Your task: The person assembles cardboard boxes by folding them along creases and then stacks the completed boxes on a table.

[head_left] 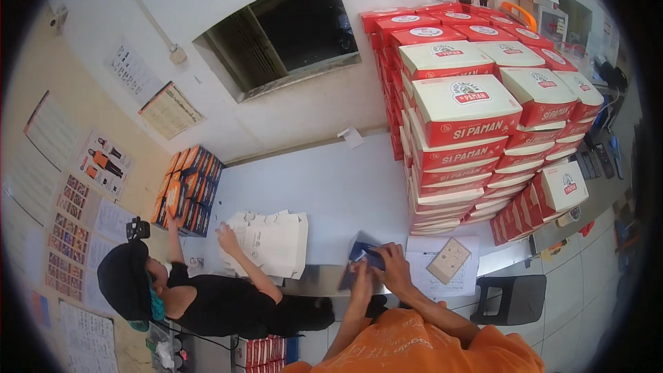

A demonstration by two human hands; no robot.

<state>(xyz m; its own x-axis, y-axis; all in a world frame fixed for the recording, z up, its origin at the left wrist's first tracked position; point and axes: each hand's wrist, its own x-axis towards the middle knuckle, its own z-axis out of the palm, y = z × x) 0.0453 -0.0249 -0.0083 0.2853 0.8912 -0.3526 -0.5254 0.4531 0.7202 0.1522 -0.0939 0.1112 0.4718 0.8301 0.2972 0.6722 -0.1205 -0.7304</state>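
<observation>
"So, where is the small blue carton [373, 258] being held?"

"Between the person's two hands, at the near edge of the pale table [331, 183]. Its lower part is gripped by the left hand [362, 282], with the fingers drawn in narrowly on the card. Against its right side the fingers of the right hand [395, 271] are bent — whether the card is pinched or merely pressed there cannot be told."

"How is it best handled, then?"

"Gently, it would seem. A panel is tilted up at the far end and something pale is shown near the middle, so a fold is probably being worked. The body should be steadied by the left hand while the panel is guided along its crease by the right. If the walls are squeezed too hard, they could be buckled."

"Could it be set down for that?"

"Perhaps; a firmer base would be given by the tabletop than by the air. Care would be needed on the right, though — the printed sheet [466, 283] and the brown card [448, 260] lying on it could be nudged by an elbow. On the left, the white card sheets [286, 242] are best left undisturbed."
</observation>
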